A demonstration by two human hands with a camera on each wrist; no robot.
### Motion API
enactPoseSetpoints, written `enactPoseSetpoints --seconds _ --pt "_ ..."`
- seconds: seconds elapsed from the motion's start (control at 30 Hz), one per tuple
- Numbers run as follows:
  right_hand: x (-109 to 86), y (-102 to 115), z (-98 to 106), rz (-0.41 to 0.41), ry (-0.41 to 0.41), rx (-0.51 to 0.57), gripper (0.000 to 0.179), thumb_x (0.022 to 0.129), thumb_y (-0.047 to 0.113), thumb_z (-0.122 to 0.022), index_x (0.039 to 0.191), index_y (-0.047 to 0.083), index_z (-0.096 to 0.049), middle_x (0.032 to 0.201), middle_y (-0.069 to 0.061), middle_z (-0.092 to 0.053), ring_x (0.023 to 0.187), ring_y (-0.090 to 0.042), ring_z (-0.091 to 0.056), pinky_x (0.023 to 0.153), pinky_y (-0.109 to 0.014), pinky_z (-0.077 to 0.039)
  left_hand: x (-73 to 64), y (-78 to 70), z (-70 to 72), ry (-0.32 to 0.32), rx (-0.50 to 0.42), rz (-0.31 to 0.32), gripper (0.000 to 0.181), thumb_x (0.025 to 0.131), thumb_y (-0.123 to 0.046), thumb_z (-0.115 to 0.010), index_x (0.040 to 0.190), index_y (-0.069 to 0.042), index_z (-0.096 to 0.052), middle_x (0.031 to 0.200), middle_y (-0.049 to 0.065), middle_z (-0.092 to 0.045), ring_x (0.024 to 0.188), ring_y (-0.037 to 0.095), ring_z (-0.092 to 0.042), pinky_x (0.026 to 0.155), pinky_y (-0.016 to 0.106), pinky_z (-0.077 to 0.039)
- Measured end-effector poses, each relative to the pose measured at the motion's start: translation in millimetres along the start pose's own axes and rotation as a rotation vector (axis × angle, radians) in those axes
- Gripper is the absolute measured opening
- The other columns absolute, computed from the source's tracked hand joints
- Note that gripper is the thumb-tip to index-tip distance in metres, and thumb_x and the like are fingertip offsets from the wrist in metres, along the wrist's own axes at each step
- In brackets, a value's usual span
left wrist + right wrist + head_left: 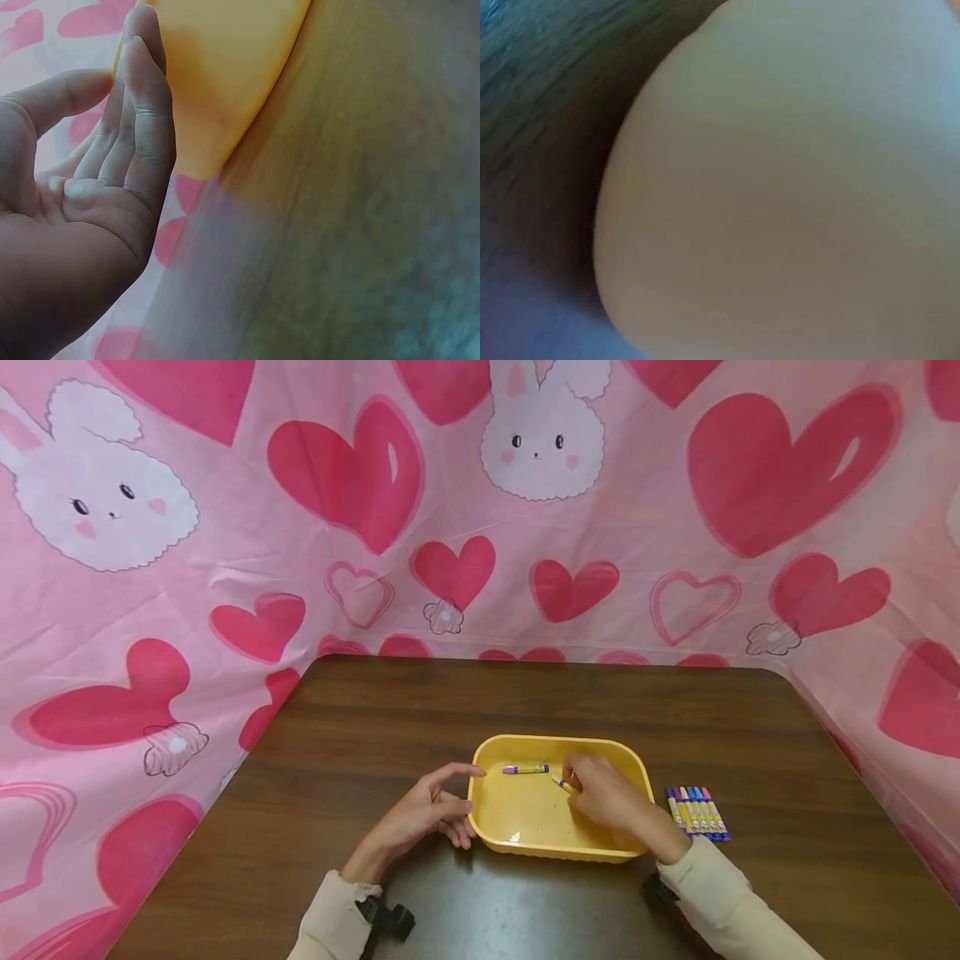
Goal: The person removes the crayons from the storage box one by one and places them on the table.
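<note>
A shallow yellow plastic tray (pixel 517 814) sits on the wooden table, and my left hand (pixel 423 814) holds its left rim, thumb and index finger at the edge. The left wrist view shows the thumb and fingers of that hand against the tray wall (pixel 217 82). Inside the tray, my right hand (pixel 603 793) pinches a crayon (pixel 562 784) in a yellow wrapper; its far end is hidden by the fingers. Another crayon (pixel 526 769), with a purple tip, lies near the tray's back wall. Only bare skin and dark table fill the right wrist view.
Right of the tray, several crayons (pixel 697 814) lie side by side in a row on the brown table (pixel 420 702). A pink cloth (pixel 525 527) with hearts and rabbits hangs behind and at both sides of the table.
</note>
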State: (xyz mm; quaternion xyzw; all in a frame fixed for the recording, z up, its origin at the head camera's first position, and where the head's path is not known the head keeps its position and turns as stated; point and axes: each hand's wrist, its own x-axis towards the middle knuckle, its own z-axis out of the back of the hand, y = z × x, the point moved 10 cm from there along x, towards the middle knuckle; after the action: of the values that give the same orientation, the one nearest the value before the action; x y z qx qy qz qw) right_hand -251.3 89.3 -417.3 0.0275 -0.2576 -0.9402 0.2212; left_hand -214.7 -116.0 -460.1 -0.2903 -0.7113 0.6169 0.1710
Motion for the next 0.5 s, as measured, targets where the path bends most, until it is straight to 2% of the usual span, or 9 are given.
enactPoseSetpoints --seconds 0.23,0.5 --pt "-1.1 -6.8 3.3 -0.056 -0.026 -0.046 0.012 0.076 -0.004 -0.069 0.075 0.007 -0.064 0.066 0.003 -0.051 0.061 -0.014 -0.047 0.055 -0.027 -0.040 0.4 0.0 -0.4 -0.002 0.005 0.001 0.058 0.099 -0.009 -0.061 0.148 0.000 -0.033 0.079 0.013 -0.074 0.063 0.021 -0.071 0.061 0.035 -0.061" --pt "-1.8 -5.8 5.4 -0.042 -0.052 -0.040 0.009 0.077 -0.003 -0.070 0.077 0.006 -0.068 0.067 0.003 -0.055 0.060 -0.013 -0.048 0.054 -0.026 -0.042 0.0 1.0 1.2 -0.013 0.012 0.012 0.058 0.098 -0.009 -0.061 0.148 0.001 -0.033 0.079 0.013 -0.073 0.063 0.021 -0.071 0.061 0.034 -0.061"
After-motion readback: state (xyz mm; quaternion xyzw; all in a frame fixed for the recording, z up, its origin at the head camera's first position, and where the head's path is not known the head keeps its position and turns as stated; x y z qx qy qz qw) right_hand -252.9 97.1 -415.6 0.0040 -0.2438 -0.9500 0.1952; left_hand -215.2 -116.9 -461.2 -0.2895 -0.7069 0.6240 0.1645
